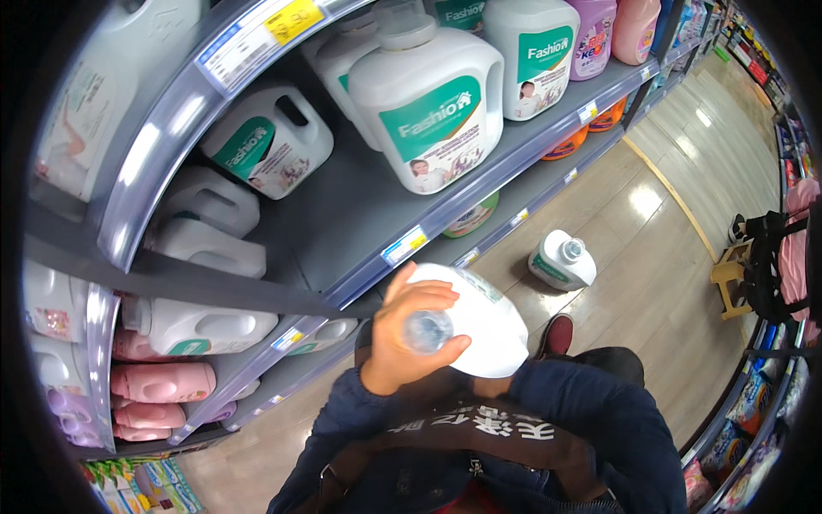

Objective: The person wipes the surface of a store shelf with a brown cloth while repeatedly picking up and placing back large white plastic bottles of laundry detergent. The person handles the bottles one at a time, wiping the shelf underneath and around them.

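Note:
My left hand [411, 331] is closed around the neck and clear cap of a white plastic detergent jug [491, 327], held in front of my chest beside the shelf edge. The sleeve of my right arm reaches toward the jug's lower end, but the right hand is hidden behind it. On the floor beyond my dark red shoe stands another white jug with a green label [562, 260]. A large white Fashion jug [427, 109] stands at the front of the shelf [289, 238], with similar jugs beside and behind it.
Pink bottles [164, 382] lie on the lower left shelf. Purple [591, 38] and pink bottles stand farther along the upper shelf. A person in pink [793, 250] is near a tan stool [732, 276] at right. Bagged goods [751, 398] fill the opposite shelves.

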### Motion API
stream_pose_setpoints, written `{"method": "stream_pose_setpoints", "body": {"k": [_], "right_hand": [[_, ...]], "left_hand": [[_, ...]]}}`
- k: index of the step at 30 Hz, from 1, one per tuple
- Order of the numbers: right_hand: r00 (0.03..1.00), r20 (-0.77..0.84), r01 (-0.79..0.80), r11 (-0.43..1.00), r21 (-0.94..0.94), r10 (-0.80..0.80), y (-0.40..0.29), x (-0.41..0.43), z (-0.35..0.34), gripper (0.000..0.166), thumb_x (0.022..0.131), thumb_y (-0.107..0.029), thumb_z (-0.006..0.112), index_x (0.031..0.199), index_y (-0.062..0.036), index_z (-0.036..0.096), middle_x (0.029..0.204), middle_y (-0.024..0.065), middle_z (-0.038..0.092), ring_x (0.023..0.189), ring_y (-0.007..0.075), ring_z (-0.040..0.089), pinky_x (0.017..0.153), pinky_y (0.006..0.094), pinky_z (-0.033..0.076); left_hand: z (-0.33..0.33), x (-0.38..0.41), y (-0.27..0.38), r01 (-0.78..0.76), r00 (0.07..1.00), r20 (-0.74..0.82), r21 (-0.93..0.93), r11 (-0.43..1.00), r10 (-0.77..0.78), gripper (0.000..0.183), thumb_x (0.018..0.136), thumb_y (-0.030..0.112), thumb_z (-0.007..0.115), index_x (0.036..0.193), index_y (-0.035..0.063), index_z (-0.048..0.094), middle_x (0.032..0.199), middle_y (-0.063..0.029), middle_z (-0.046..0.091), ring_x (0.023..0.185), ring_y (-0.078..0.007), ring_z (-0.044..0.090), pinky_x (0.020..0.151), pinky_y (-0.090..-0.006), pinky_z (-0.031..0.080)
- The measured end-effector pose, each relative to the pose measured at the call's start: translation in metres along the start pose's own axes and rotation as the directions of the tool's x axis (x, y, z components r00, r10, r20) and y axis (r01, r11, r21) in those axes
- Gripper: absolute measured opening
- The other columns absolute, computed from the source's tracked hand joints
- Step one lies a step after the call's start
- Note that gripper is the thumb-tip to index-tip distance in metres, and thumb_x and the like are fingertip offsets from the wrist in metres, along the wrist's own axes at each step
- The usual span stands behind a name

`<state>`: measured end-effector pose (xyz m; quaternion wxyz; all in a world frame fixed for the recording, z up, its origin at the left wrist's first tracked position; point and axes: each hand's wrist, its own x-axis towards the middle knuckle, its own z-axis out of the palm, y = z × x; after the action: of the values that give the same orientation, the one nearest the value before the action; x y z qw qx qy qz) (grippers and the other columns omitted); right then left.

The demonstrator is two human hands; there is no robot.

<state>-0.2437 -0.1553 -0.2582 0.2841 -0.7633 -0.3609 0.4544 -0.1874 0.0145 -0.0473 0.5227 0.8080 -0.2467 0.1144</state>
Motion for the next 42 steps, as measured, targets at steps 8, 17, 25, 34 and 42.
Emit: {"method": "stream_pose_setpoints", "body": {"k": [8, 17, 25, 34, 42], "right_hand": [[0.964, -0.233, 0.134, -0.515, 0.847, -0.132, -0.06, -0.01, -0.09, 0.045, 0.091, -0.035, 0.053, 0.122, -0.0019, 0.055, 0.115, 0.0192, 0.063, 0.099, 0.0331, 0.064, 0.087, 0.0452, 0.05], [0.837, -0.448, 0.095, -0.722, 0.686, -0.315, -0.066, 0.002, -0.158, 0.057, 0.095, -0.045, 0.047, 0.135, -0.004, 0.044, 0.132, 0.0168, 0.052, 0.118, 0.0331, 0.053, 0.101, 0.0479, 0.041], [0.636, -0.689, 0.3, -0.712, 0.635, -0.347, -0.075, 0.012, -0.195, 0.05, 0.097, -0.038, 0.038, 0.13, -0.0018, 0.045, 0.129, 0.0188, 0.051, 0.118, 0.04, 0.048, 0.101, 0.0575, 0.036], [0.742, -0.665, 0.58, -0.411, 0.703, -0.091, -0.145, 0.02, -0.206, 0.011, 0.099, -0.022, 0.048, 0.104, -0.0127, 0.049, 0.091, 0.0026, 0.055, 0.083, 0.0156, 0.055, 0.067, 0.0304, 0.048], [0.595, -0.773, 0.752, -0.185, 0.632, -0.221, -0.133, 0.071, -0.231, 0.019, 0.1, -0.026, 0.048, 0.108, -0.0086, 0.046, 0.1, 0.001, 0.05, 0.09, 0.0086, 0.048, 0.08, 0.0247, 0.043]], "left_hand": [[-0.083, 0.012, 0.077, -0.162, 0.966, -0.196, 0.039, 0.986, 0.166, 0.05, 0.062, 0.029, 0.083, 0.099, 0.0088, 0.055, 0.096, -0.0121, 0.068, 0.1, -0.0301, 0.064, 0.108, -0.0542, 0.023], [-0.114, 0.029, 0.075, -0.069, 0.876, -0.476, 0.033, 0.997, 0.076, 0.049, 0.073, 0.04, 0.075, 0.098, 0.0037, 0.052, 0.094, -0.0147, 0.065, 0.098, -0.0283, 0.061, 0.103, -0.0497, 0.034], [-0.111, 0.058, 0.057, -0.022, 0.755, -0.641, 0.187, 0.982, 0.14, 0.033, 0.074, 0.012, 0.076, 0.1, 0.0012, 0.058, 0.103, -0.0133, 0.064, 0.096, -0.0203, 0.058, 0.089, -0.0331, 0.043], [-0.122, 0.082, 0.041, 0.307, 0.63, -0.776, 0.28, 0.909, 0.027, 0.029, 0.074, 0.014, 0.078, 0.093, -0.0016, 0.063, 0.09, -0.0065, 0.065, 0.079, -0.0129, 0.057, 0.074, -0.0252, 0.046], [-0.162, 0.134, 0.004, 0.347, 0.723, -0.687, 0.446, 0.825, 0.067, 0.051, 0.076, 0.025, 0.078, 0.113, -0.0056, 0.06, 0.112, -0.0174, 0.064, 0.104, -0.0263, 0.057, 0.096, -0.0325, 0.039]]}}
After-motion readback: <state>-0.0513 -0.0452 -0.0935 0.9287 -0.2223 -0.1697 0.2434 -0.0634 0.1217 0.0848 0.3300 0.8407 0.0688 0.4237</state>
